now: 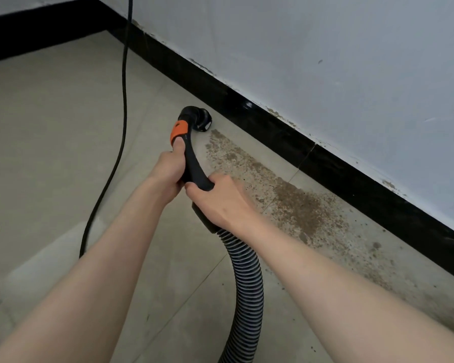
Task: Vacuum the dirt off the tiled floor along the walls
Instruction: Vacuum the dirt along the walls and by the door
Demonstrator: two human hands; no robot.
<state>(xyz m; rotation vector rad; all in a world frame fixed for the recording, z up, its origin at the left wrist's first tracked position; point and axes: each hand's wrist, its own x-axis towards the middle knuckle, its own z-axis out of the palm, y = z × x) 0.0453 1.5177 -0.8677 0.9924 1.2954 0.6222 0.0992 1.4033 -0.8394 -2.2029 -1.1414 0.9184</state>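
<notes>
Down at floor level, a black skirting board (312,150) runs diagonally from upper left to lower right under a pale wall (325,48), and a second stretch of black skirting (32,32) meets it at a corner near the top of the view. Against the long skirting lies one band of brown dirt (294,203), starting just right of the nozzle and spreading toward the lower right, thickest near the middle of the band and thinning into scattered specks. To the left of the hands the tiled floor (50,140) opens out wide, crossed only by thin grout lines.

Two hands hold one vacuum wand. The left hand (168,171) grips the black handle (192,163) with fingers curled round it, thumb pointing up toward an orange collar (178,131). The right hand (220,200) wraps round the lower end of the handle, where the ribbed hose (247,271) begins; the hose curves down and leaves the view at the bottom edge. One round black nozzle (198,120) sits on the floor just short of the skirting, at the upper end of the dirt band. One black power cord (122,127) hangs from the top of the view and trails over the floor to the left, passing behind the left forearm.
</notes>
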